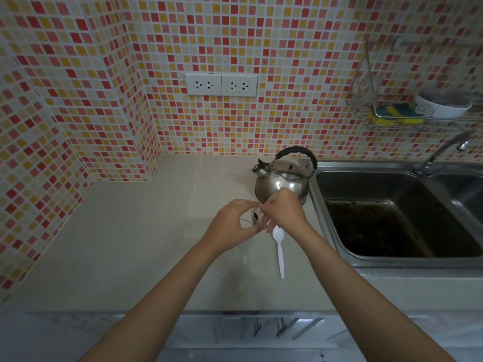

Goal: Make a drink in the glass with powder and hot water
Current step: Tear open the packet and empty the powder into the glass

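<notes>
View from above a pale counter [130, 231] in a tiled kitchen corner. Two bare hands meet just in front of a steel kettle [281, 182]. The left hand [231, 224] and the right hand [283, 211] are close together, fingertips pinching a small sachet [255, 215], seemingly tearing it open; its contents cannot be seen. The clear glass [243, 246] stands just in front of the kettle, directly under the left hand and partly hidden by it. A white plastic spoon [279, 248] lies on the counter just right of the glass. A steel sink [392, 218] sits right of the kettle. To do this step well, the sachet should probably be held over the mouth of the glass while it is torn, so the powder falls inside. No brand, label or writing can be read anywhere
</notes>
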Motion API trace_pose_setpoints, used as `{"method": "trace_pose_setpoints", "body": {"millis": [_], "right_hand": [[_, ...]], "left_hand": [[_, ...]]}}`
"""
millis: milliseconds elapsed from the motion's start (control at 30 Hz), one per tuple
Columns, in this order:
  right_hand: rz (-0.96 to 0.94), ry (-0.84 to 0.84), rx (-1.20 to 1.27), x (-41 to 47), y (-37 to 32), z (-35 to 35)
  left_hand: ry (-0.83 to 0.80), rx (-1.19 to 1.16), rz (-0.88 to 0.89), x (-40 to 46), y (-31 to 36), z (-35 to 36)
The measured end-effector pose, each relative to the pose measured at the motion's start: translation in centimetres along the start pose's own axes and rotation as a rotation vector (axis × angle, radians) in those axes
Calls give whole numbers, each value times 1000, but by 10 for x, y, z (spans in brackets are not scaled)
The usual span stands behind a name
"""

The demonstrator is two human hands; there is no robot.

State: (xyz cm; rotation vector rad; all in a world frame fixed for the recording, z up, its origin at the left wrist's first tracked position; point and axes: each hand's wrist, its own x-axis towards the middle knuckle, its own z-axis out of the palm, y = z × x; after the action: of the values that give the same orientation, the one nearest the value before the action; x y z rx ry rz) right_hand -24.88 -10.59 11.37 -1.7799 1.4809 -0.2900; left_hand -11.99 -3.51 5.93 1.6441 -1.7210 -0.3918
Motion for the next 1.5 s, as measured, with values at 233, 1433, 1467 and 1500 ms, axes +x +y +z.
{"method": "trace_pose_setpoints", "body": {"millis": [233, 1433, 1467, 1500], "right_hand": [[-38, 65, -3, 3, -1, 1], [-129, 233, 63, 37, 118, 23], [-184, 228, 53, 33, 111, 19], [-223, 217, 35, 28, 105, 15]], "left_hand": [[95, -13, 33, 3, -3, 0], [-43, 13, -117, 1, -60, -13], [-56, 46, -118, 2, -61, -14], [-70, 78, -114, 3, -61, -13]]}}
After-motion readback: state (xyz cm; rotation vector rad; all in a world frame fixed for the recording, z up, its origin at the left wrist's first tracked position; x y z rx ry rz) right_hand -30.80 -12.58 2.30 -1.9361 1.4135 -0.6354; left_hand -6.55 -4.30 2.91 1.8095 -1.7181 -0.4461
